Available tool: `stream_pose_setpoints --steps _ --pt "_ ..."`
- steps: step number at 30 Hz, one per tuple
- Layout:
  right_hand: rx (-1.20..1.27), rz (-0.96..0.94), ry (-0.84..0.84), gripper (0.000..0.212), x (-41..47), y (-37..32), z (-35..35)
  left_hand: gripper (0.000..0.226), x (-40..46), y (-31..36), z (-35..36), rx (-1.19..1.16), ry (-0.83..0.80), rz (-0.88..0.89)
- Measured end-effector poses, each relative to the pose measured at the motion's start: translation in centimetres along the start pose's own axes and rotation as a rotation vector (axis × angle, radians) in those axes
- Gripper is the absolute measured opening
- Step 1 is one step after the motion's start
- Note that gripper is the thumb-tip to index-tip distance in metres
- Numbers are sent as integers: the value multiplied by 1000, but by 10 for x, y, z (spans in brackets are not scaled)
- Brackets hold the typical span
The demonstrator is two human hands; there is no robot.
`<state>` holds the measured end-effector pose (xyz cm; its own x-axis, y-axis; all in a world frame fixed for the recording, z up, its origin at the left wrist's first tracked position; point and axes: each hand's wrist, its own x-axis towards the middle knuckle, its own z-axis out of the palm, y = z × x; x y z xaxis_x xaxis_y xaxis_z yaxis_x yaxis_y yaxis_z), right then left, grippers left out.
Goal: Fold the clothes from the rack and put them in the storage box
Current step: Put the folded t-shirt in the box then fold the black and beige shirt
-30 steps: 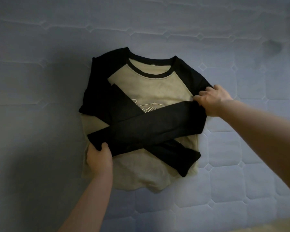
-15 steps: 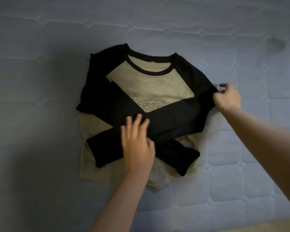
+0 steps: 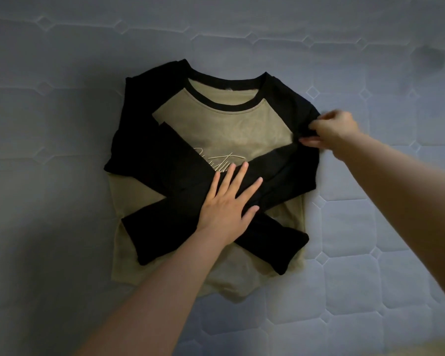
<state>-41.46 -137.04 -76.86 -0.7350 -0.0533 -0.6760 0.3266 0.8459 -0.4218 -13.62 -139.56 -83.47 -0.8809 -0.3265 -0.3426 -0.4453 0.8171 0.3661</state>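
Observation:
A beige shirt point(image 3: 224, 124) with black raglan sleeves lies face up on the quilted mattress point(image 3: 62, 124). Both long black sleeves are folded across the chest and cross in an X. My left hand point(image 3: 229, 201) lies flat with straight, spread fingers, pressing on the crossing of the sleeves. My right hand point(image 3: 332, 132) is at the shirt's right shoulder fold and pinches the black fabric there. No rack or storage box is in view.
The blue-grey mattress surface runs all around the shirt. A dark mark point(image 3: 432, 56) shows on it at the upper right. A pale strip at the bottom right corner point(image 3: 421, 349) looks like the mattress edge.
My left hand let go of the sleeve cuff at the lower left and moved right onto the sleeve crossing, now flat. My right hand shifted slightly outward along the right shoulder fold.

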Motion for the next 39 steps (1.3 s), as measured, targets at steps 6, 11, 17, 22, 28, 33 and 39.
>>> stream_pose_setpoints --steps 6,11,17,22,28,33,39 --pt "-165 -198 -5 42 -3 14 9 61 -8 -24 -5 74 106 -101" --pt "-456 -414 151 64 4 21 9 57 -13 -28 -17 57 120 -94" --pt "-661 -477 5 98 21 -3 9 75 32 -88 -78 104 416 -205" --pt "-554 -514 -21 76 31 -26 21 77 84 -158 -118 278 215 -324" --pt "-535 -625 59 54 34 -31 33 58 123 -183 -162 -209 224 -407" --pt "-551 -926 111 26 3 -13 14 13 99 -180 -181 -246 260 -153" --pt "-641 -1230 -128 24 -45 53 -15 19 8 -172 -175 5 65 464"
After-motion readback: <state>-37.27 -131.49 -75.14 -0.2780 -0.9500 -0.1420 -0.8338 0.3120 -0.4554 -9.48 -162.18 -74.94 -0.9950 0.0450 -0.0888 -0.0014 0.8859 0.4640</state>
